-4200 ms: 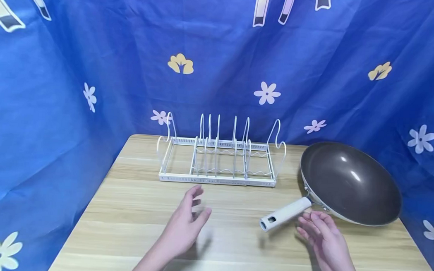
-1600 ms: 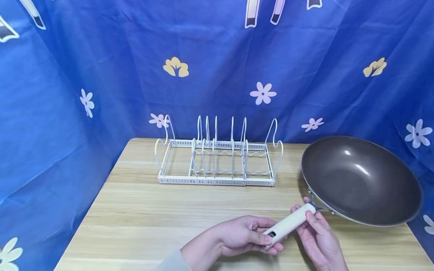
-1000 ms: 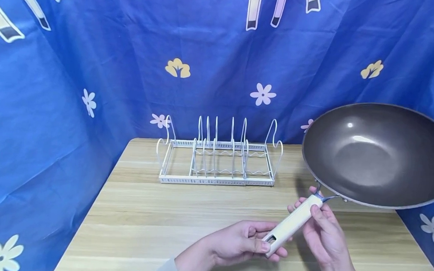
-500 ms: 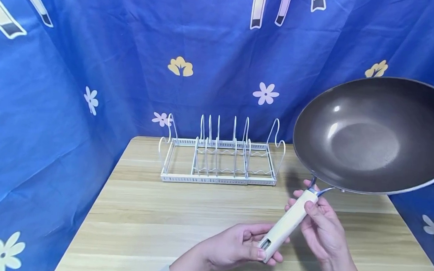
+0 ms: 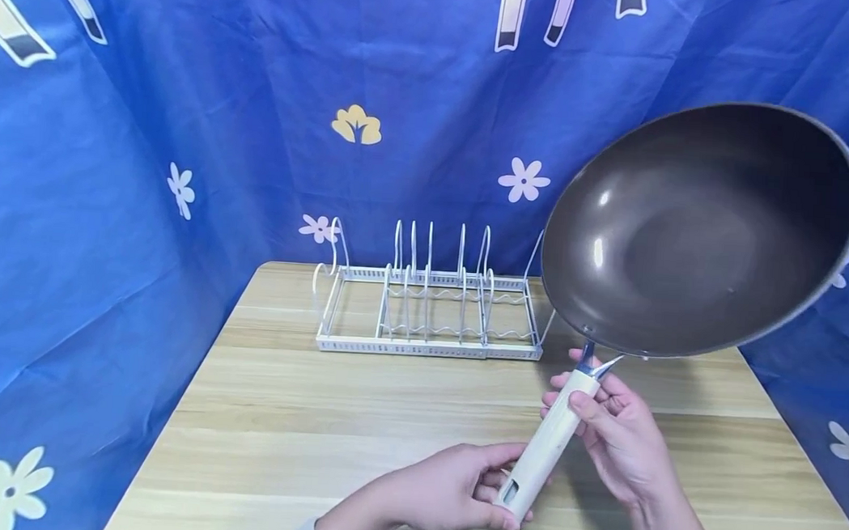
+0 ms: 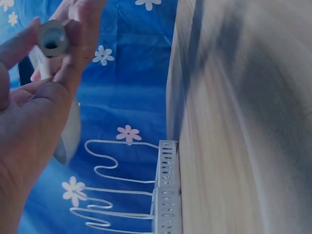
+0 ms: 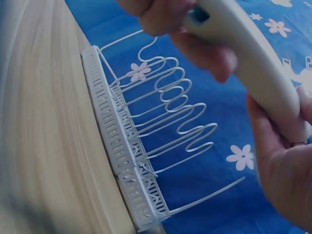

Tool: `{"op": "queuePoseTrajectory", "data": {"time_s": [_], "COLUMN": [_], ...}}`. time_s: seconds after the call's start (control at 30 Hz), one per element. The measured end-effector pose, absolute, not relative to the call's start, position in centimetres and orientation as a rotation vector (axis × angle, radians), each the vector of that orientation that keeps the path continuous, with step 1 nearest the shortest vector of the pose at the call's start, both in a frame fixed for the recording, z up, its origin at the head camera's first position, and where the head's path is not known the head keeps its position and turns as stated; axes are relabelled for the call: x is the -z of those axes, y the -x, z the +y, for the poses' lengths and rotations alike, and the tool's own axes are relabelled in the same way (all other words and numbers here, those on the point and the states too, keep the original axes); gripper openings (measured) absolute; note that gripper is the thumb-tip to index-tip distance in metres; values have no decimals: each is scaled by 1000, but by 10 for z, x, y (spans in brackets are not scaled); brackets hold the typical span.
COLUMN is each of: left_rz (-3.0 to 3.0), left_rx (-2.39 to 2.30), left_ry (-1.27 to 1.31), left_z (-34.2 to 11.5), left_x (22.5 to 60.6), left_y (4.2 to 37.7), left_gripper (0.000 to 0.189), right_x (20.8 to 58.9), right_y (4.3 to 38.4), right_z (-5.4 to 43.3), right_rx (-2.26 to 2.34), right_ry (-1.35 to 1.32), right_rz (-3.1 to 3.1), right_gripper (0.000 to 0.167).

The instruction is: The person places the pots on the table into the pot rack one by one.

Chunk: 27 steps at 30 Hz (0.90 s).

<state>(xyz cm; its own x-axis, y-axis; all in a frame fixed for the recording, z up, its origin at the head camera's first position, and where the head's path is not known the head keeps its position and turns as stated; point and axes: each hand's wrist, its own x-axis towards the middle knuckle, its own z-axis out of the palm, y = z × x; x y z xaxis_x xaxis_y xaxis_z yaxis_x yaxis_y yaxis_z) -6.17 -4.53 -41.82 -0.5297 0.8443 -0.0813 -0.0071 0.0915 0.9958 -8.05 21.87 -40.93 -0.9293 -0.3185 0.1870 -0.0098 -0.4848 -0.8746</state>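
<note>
Tabletop (image 5: 276,418) below, wok (image 5: 696,241) now higher

Glossy pan interior (image 5: 696,241), smooth handle (image 5: 546,447), wood-grained tabletop (image 5: 299,403).

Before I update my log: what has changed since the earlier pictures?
The left grip and right grip have taken hold of the straight cream handle, raising the round, dark-lined wok and tilting its far rim higher. The white wire rack stayed put.
</note>
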Motion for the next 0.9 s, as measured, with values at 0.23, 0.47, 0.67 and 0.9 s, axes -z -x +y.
{"op": "queuePoseTrajectory", "data": {"time_s": [0.23, 0.47, 0.67, 0.9], "left_rz": [1832, 1935, 1935, 1867], "left_rx": [-1418, -1377, -1422, -1484], "left_ry": [-911, -910, -892, -829], "left_z": [-44, -46, -48, -52], "left_x": [421, 422, 426, 431], "left_y": [56, 51, 48, 45], "left_gripper": [60, 53, 56, 57], "right_x": [400, 391, 385, 385], "right_y": [81, 81, 81, 83], "right_z": [208, 190, 178, 168], "right_rx": [2360, 2300, 2172, 2065], "right_ry": [330, 298, 133, 50], "right_rz": [1830, 2018, 2164, 2277], "right_gripper": [51, 52, 61, 59]}}
